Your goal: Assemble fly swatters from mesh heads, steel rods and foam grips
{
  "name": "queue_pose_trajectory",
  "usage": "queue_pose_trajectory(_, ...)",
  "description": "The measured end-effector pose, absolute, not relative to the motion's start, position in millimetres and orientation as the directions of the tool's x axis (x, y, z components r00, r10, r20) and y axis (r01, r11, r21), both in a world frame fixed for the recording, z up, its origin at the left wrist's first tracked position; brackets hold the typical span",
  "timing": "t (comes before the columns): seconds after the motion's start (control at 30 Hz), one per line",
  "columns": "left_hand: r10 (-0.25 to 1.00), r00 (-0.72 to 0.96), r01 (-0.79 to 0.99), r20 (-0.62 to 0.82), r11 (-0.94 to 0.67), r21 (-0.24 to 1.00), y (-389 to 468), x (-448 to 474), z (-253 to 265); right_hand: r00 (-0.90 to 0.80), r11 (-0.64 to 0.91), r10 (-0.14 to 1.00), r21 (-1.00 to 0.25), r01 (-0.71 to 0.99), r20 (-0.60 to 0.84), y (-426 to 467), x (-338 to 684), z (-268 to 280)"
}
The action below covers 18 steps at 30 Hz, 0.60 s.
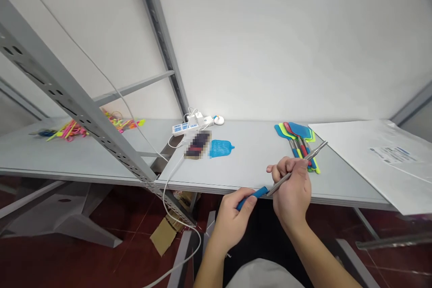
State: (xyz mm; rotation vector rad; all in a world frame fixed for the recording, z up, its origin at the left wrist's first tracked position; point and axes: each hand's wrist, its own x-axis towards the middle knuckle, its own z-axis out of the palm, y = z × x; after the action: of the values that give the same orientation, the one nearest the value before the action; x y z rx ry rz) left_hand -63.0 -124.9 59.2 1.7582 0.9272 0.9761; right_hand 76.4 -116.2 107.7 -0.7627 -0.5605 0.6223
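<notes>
Left hand point(235, 217) closed round blue handle point(259, 192); right hand point(293, 193) grips rod point(315, 150). Both parts at the table's point(249, 166) front edge, long axes roughly in line, rising lower left to upper right. Rod's lower end at handle's upper end; cannot tell whether inserted. Handle plain blue, rod slim, shiny metal. Blue mesh head point(221, 148) lies beyond left hand, the nearer.

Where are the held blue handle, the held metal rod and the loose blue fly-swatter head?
Held blue handle point(259, 192), head view: exposed sleeve.
Held metal rod point(279, 184), head view: shaft near the handle.
Loose blue fly-swatter head point(221, 148), head view: middle of the mesh.
</notes>
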Motion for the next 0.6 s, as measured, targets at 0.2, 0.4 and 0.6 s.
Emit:
queue_pose_trajectory(0.2,0.854,0.442,0.18,0.274,-0.384,0.906,-129,-66,66,0.724,0.671,0.599,-0.708,-0.22,0.343,-127,75,119)
queue_pose_trajectory(0.4,0.888,0.401,0.159,0.224,-0.308,0.938,-134,-60,63,0.678,0.689,0.632,-0.672,-0.269,0.376,-135,77,117)
queue_pose_trajectory(0.6,0.897,0.39,0.111,0.206,-0.268,0.957,-138,-52,63,0.625,0.69,0.65,-0.681,-0.246,0.432,-151,81,107)
